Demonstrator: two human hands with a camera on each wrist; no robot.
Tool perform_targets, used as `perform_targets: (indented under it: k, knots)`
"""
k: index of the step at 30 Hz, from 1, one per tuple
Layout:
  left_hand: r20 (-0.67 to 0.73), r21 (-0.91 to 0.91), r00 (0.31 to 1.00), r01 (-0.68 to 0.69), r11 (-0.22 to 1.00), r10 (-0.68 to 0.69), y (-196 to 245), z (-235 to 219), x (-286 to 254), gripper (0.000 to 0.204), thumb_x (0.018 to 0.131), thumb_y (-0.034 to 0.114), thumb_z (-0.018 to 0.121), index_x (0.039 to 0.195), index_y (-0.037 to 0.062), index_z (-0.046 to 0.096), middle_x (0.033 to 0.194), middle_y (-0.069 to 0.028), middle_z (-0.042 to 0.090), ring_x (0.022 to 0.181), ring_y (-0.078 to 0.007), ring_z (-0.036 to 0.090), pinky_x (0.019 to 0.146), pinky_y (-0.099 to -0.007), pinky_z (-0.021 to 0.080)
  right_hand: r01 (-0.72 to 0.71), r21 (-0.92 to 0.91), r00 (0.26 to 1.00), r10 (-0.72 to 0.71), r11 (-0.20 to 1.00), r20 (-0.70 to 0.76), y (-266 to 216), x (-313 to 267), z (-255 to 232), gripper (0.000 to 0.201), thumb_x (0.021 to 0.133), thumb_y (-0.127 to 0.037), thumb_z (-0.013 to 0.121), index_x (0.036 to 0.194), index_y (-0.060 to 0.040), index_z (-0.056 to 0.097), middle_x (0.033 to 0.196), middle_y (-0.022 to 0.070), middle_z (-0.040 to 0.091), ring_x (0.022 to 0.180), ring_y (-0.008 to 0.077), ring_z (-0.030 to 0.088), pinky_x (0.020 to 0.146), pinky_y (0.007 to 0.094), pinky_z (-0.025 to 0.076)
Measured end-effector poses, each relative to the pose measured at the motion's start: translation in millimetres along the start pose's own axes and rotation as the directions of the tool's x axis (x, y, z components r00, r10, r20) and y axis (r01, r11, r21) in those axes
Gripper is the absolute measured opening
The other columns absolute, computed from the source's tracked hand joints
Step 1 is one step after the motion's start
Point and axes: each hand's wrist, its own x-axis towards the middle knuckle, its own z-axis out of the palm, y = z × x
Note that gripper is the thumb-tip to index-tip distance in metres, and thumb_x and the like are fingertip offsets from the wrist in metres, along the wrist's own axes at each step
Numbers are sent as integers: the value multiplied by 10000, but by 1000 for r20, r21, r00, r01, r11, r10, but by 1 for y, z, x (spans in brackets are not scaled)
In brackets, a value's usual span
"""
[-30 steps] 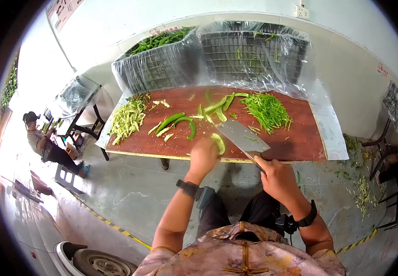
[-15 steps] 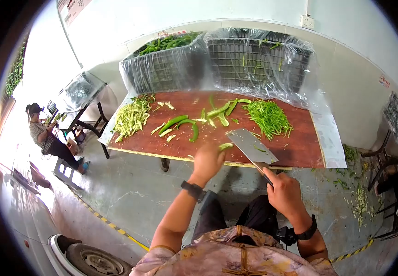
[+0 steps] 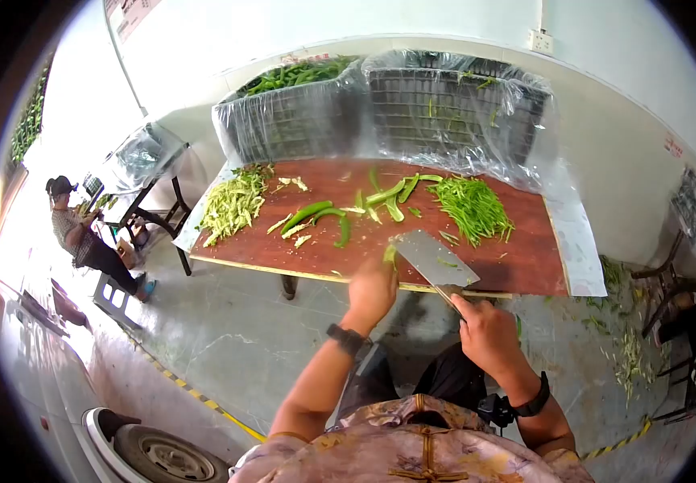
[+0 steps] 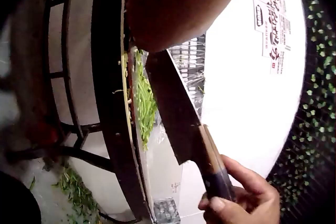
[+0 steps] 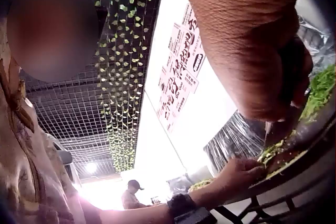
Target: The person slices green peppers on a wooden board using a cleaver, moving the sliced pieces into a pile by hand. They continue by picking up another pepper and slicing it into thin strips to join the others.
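Observation:
My right hand [image 3: 489,332] grips the dark handle of a broad cleaver [image 3: 438,256], its blade angled across the table's front edge. In the left wrist view the right fingers [image 4: 247,182] curl round that handle. Just left of the blade, my left hand [image 3: 373,290] holds a split piece of green pepper [image 3: 390,254] at the near edge. Beyond the hands lie whole green peppers [image 3: 309,212] and opened pepper halves [image 3: 386,197]. Shredded green pepper [image 3: 472,211] is heaped at the right; pale cores and seed strips [image 3: 231,208] pile at the left.
The red-brown table [image 3: 412,233] carries scattered seeds. Two plastic-lined crates stand at its back; the left crate [image 3: 291,121] is full of peppers, the right crate [image 3: 452,113] holds few bits. Another person [image 3: 78,233] stands far left. Trimmings [image 3: 629,346] litter the floor at right.
The pepper piece first stood with its pale inside facing up beside the left hand; now it is mostly behind the fingers. The left hand has shifted right towards the blade. The cleaver moved slightly.

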Motion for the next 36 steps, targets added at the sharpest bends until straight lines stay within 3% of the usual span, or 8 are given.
perform_targets:
  k: [2,5,8,13,24,26,29,36]
  knots:
    - [-42,23,998,46,999,-45,1,1,4,100,817,161,642,881,87,666,828,-152,587,762,-341,605,646,-439,498,12,43,997,-9,999,-72,0,2,-2,430,769,-89,666,1196,-108,625,733,142,578,612,339,595,564,442,486]
    - [39,66,986,156,986,-159,5,3,7,107,828,179,631,854,78,654,804,-142,589,760,-345,606,645,-440,496,20,33,998,-18,999,-66,1,0,0,431,766,-91,669,1194,-110,627,722,141,572,609,338,595,558,443,485]
    - [25,31,993,111,993,-112,5,8,6,115,834,190,621,817,77,636,799,-124,574,748,-339,596,639,-447,493,16,-20,1000,-16,1000,15,-3,-4,-7,418,775,-95,656,1191,-111,630,712,139,569,603,336,595,553,441,484]
    - [-49,162,998,-31,986,39,3,5,0,102,810,191,634,786,93,621,843,-85,530,823,-301,544,664,-443,451,25,-49,999,-23,998,43,-8,-8,-12,392,787,-93,631,1178,-114,638,698,137,566,591,326,595,542,429,480]
    - [-39,142,998,-39,989,45,2,0,-2,93,783,199,653,812,110,652,874,-86,540,849,-296,520,713,-425,410,122,-116,972,-95,986,215,-30,16,-19,448,776,-73,608,1223,-66,619,720,151,580,613,294,615,542,402,486]
    - [-45,140,998,-40,989,47,1,-1,-3,93,781,198,654,818,113,658,875,-88,541,850,-294,521,712,-426,409,147,-103,977,-128,984,170,-30,20,-11,320,800,-86,567,1109,-10,594,719,165,607,642,311,641,523,413,505]
    - [-30,140,998,-43,989,48,1,-3,-2,101,778,194,653,844,119,671,870,-89,543,849,-294,522,711,-427,407,105,-103,986,-90,989,143,-28,18,-6,454,771,-69,606,1225,-60,616,732,162,588,603,302,617,534,394,493]
    - [-40,114,998,-53,992,58,-3,1,-2,111,753,193,663,831,117,685,859,-91,542,849,-298,521,709,-430,405,95,-78,971,-75,992,228,-38,17,-19,468,760,-67,609,1228,-60,616,732,162,587,597,306,614,536,392,497]
